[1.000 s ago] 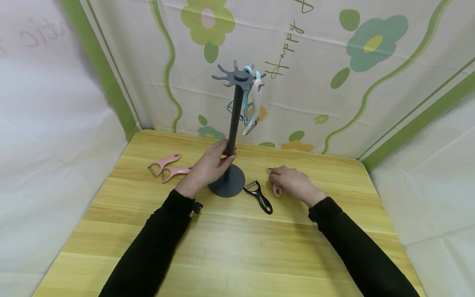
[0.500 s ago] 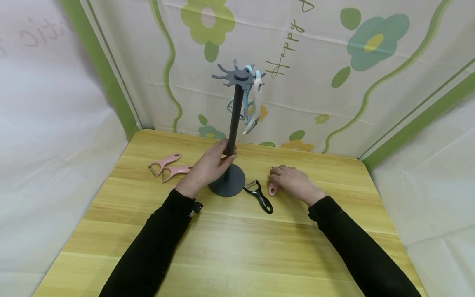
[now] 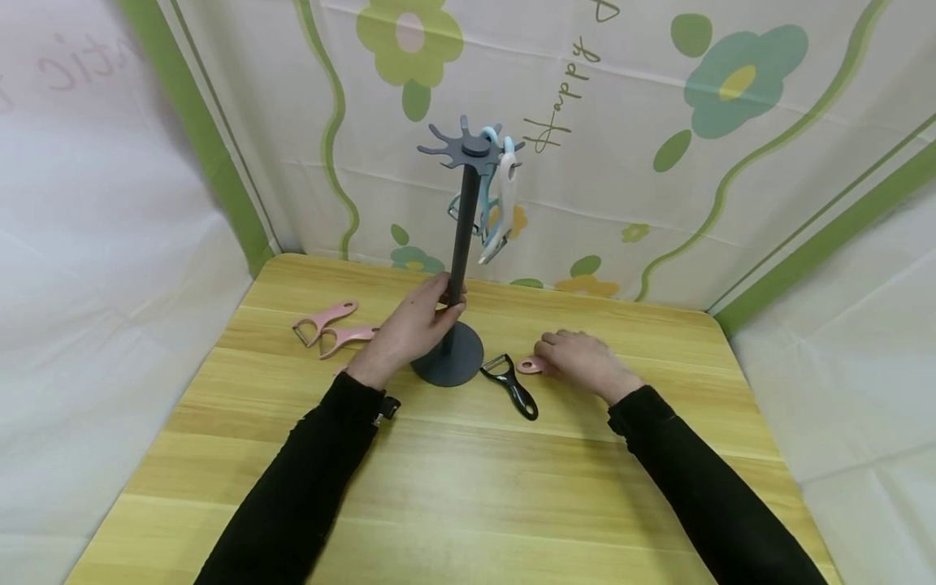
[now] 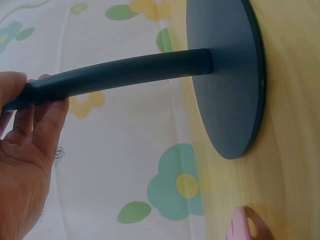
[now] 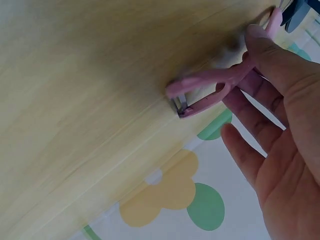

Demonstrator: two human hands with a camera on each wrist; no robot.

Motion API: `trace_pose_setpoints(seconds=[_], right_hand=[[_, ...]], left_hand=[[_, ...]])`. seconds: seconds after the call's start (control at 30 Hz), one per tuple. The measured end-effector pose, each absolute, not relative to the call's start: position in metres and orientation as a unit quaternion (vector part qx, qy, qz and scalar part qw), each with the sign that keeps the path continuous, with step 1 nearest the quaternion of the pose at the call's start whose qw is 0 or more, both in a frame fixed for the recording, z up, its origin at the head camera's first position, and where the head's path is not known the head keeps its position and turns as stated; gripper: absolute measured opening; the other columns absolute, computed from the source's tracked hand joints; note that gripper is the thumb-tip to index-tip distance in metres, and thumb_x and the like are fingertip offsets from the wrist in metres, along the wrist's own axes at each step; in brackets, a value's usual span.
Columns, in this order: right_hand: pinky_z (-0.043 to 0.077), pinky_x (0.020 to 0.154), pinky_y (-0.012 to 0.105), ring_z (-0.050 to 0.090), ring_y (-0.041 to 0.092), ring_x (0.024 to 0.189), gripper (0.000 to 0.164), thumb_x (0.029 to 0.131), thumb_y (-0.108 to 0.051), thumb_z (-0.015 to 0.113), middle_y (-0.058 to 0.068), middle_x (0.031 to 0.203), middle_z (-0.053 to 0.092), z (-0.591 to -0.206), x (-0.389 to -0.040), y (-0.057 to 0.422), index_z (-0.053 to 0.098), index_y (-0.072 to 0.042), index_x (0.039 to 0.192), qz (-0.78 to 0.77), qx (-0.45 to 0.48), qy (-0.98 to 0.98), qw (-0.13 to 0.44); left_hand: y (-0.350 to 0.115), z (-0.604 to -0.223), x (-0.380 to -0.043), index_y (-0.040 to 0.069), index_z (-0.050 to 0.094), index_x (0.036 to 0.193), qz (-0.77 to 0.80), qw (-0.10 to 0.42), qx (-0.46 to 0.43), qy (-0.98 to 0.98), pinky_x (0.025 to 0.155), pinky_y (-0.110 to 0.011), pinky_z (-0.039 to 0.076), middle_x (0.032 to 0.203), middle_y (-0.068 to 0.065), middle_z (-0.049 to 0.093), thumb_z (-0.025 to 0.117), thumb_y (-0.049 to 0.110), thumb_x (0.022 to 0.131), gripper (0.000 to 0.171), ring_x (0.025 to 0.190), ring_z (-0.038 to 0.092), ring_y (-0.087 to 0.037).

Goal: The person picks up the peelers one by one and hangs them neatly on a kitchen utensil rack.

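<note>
My left hand (image 3: 414,327) grips the dark post (image 4: 125,72) of an upright rack, thumb and fingers round its lower half. The rack's round base (image 3: 459,367) stands on the table. At right, my right hand (image 3: 581,363) pinches a pink peeler (image 5: 235,75) by its handle, between thumb and fingers. Its handle end points left toward a black peeler (image 3: 517,393) lying beside the base; in the head view its blade end is hidden under the hand. A white peeler (image 3: 504,195) and a light blue peeler (image 3: 485,199) hang from the prongs at the top.
Two pink peelers, one in front (image 3: 344,340) and one behind (image 3: 329,317), lie on the table (image 3: 439,479) left of the rack. A patterned curtain (image 3: 585,195) rises behind the table's far edge.
The pink peeler in my right hand has turned on the table; its handle end swung from pointing toward me to pointing left. My left hand keeps its grip on the post.
</note>
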State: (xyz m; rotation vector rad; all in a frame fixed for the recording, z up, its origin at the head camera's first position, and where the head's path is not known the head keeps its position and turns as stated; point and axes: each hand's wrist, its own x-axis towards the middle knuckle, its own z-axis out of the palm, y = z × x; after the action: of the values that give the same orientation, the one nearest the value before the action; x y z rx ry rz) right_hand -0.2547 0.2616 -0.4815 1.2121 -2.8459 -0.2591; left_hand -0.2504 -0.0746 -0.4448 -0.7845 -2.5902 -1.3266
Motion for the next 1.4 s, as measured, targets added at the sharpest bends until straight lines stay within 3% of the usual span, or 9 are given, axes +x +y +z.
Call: trace_pose_setpoints(seconds=[0.37, 0.67, 0.87, 1.23, 1.4], right_hand=[[0.061, 0.078, 0.034, 0.065, 0.016, 0.092, 0.019, 0.109, -0.031, 0.062, -0.001, 0.105, 0.067, -0.482, -0.254, 0.259, 0.066, -0.014, 0.115, -0.038, 0.342, -0.938, -0.037], [0.066, 0.079, 0.036, 0.071, 0.020, 0.098, 0.019, 0.106, -0.024, 0.066, 0.003, 0.109, 0.071, -0.469, -0.252, 0.252, 0.068, -0.011, 0.120, -0.016, 0.327, -0.945, -0.005], [0.065, 0.078, 0.036, 0.070, 0.021, 0.096, 0.021, 0.106, -0.028, 0.066, 0.003, 0.107, 0.070, -0.460, -0.252, 0.247, 0.068, -0.011, 0.119, 0.004, 0.311, -0.950, 0.019], [0.060, 0.065, 0.029, 0.066, 0.016, 0.081, 0.024, 0.104, -0.033, 0.070, 0.002, 0.098, 0.068, -0.438, -0.246, 0.235, 0.069, -0.010, 0.113, 0.036, 0.291, -0.953, 0.076], [0.058, 0.062, 0.029, 0.066, 0.016, 0.084, 0.026, 0.104, -0.034, 0.069, 0.002, 0.103, 0.068, -0.426, -0.242, 0.231, 0.068, -0.010, 0.116, 0.057, 0.269, -0.957, 0.095]], left_hand=[[-0.074, -0.444, -0.250, 0.015, 0.056, 0.129, -0.439, 0.062, -0.259, -0.858, 0.100, -0.036, 0.064, 0.122, -0.005, 0.062, 0.059, 0.023, 0.110, 0.021, 0.116, 0.068, -0.020], [-0.075, -0.443, -0.249, 0.015, 0.056, 0.129, -0.443, 0.058, -0.256, -0.857, 0.099, -0.034, 0.065, 0.123, -0.006, 0.062, 0.059, 0.023, 0.110, 0.022, 0.117, 0.068, -0.021], [-0.075, -0.443, -0.249, 0.014, 0.056, 0.129, -0.444, 0.056, -0.256, -0.857, 0.100, -0.033, 0.065, 0.123, -0.006, 0.062, 0.058, 0.024, 0.110, 0.022, 0.119, 0.068, -0.021], [-0.074, -0.444, -0.250, 0.015, 0.056, 0.129, -0.448, 0.055, -0.257, -0.855, 0.099, -0.034, 0.065, 0.123, -0.006, 0.062, 0.058, 0.025, 0.110, 0.022, 0.118, 0.068, -0.021], [-0.074, -0.445, -0.250, 0.015, 0.056, 0.129, -0.448, 0.054, -0.255, -0.855, 0.099, -0.034, 0.065, 0.123, -0.007, 0.062, 0.058, 0.024, 0.110, 0.022, 0.118, 0.068, -0.021]])
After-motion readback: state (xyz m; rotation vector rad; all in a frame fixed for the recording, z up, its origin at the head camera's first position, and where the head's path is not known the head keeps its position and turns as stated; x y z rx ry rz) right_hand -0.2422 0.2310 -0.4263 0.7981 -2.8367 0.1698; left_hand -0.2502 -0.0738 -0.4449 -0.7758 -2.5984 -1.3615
